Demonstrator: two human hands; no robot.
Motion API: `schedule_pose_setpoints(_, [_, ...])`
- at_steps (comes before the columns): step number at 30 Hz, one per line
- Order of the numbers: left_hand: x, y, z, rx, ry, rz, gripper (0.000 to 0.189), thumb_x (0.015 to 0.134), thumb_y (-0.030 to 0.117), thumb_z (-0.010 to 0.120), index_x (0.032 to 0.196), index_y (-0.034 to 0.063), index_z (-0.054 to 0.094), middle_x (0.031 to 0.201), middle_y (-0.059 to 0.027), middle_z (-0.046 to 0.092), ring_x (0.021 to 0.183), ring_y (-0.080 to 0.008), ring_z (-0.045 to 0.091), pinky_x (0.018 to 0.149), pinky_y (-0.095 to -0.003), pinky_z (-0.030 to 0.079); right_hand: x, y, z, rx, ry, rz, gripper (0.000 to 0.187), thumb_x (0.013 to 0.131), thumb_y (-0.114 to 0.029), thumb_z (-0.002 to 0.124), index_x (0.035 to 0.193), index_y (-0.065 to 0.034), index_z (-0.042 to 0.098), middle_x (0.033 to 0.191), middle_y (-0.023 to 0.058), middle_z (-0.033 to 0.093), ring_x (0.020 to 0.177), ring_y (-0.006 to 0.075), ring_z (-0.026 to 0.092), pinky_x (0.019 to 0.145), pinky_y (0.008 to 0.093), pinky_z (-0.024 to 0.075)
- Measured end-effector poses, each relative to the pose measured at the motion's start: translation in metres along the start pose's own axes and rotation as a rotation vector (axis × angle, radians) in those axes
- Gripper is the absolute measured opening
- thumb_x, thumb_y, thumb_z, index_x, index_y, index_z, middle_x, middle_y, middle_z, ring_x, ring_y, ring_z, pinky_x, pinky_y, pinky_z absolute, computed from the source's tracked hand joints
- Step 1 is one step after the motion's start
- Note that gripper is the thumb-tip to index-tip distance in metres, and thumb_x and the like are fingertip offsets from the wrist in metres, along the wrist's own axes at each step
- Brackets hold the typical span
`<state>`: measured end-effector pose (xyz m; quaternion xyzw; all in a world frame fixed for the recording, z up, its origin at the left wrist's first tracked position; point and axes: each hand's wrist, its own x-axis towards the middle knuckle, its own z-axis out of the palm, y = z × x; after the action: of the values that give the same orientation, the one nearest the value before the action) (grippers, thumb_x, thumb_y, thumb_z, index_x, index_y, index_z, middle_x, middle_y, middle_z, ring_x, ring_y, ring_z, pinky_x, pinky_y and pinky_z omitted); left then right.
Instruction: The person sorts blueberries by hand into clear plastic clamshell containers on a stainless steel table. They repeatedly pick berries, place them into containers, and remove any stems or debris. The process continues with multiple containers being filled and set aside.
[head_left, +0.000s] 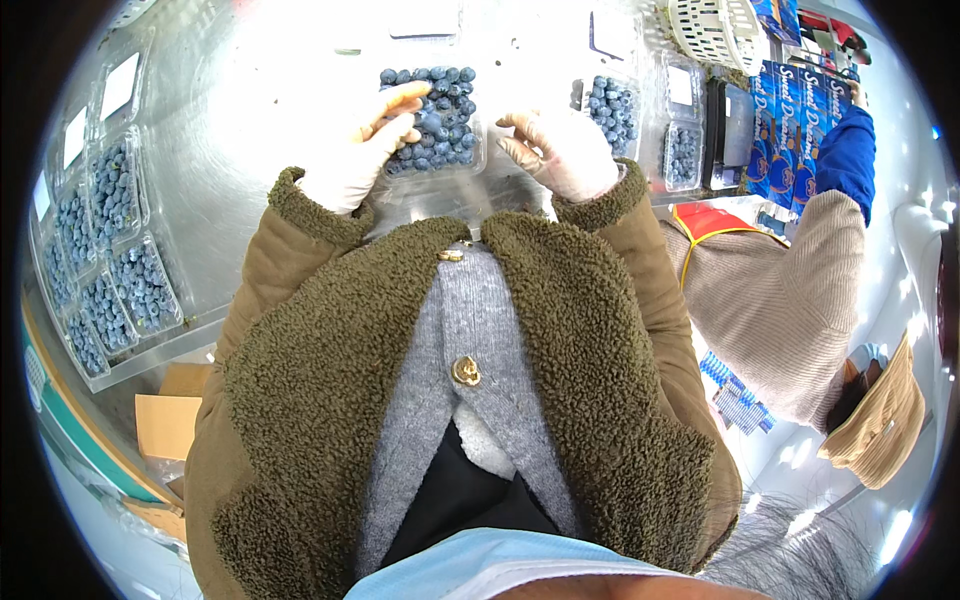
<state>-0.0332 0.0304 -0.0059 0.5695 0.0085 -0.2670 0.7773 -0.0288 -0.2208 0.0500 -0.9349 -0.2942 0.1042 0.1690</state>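
Before me on the metal table is a clear plastic clamshell (480, 154) filled with blueberries (442, 146). My left hand (352, 154), in a pale thin glove, reaches over its left side with the fingers spread above the fruit. One blueberry (428, 122) lies close to those fingertips and looks larger than the others. My right hand (559, 154), also gloved, hovers just off the clamshell's right edge. Its fingers are bent and apart, and nothing shows between them. Just beyond it, another clamshell of blueberries (613, 112) lies with its lid folded back.
Several filled clamshells (112, 187) crowd a tray at the left. At right are a smaller berry pack (682, 154), a black container (727, 135), a white basket (716, 34) and blue printed cartons (784, 135). A co-worker's sweater (780, 285) is close by. Cardboard (169, 424) lies below left.
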Motion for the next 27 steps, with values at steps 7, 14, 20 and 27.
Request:
schedule_pose_setpoints(7, [0.008,0.004,-0.008,-0.028,0.32,0.198,0.031,0.09,0.008,0.055,0.12,0.0051,0.056,0.106,-0.0046,0.062,0.084,-0.0087,0.058,0.076,-0.0207,0.046,0.018,-0.004,0.019,0.247,-0.001,0.132,0.019,0.084,-0.017,0.063,0.101,-0.0085,0.062,0.08,0.0079,0.064,0.065,0.0184,0.061,0.058,0.0277,0.0509])
schedule_pose_setpoints(14, [0.009,0.0,-0.009,0.367,0.474,0.199,0.034,0.087,0.016,0.06,0.121,0.0125,0.057,0.101,-0.007,0.06,0.082,-0.0118,0.056,0.074,-0.0251,0.048,0.046,-0.017,0.05,0.052,0.101,-0.134,0.018,0.08,-0.017,0.063,0.098,-0.0143,0.06,0.078,0.0067,0.054,0.076,0.0229,0.056,0.066,0.0363,0.0471])
schedule_pose_setpoints(20, [0.008,-0.001,-0.007,0.373,0.47,0.14,0.034,0.087,0.015,0.06,0.121,0.0113,0.057,0.103,-0.0052,0.059,0.083,-0.01,0.054,0.075,-0.0235,0.046,0.052,-0.012,0.054,-0.071,0.096,-0.162,0.013,0.078,-0.009,0.066,0.09,-0.0117,0.062,0.074,0.0059,0.058,0.066,0.0202,0.056,0.058,0.0304,0.0469])
schedule_pose_setpoints(27, [0.008,0.005,-0.005,0.176,0.347,0.184,0.033,0.089,0.013,0.058,0.122,0.0078,0.055,0.105,-0.0035,0.059,0.085,-0.0079,0.053,0.076,-0.022,0.045,0.054,-0.016,0.042,0.053,0.22,-0.112,0.007,0.081,-0.008,0.063,0.087,-0.0087,0.059,0.075,0.0066,0.059,0.065,0.0186,0.057,0.056,0.0293,0.0478])
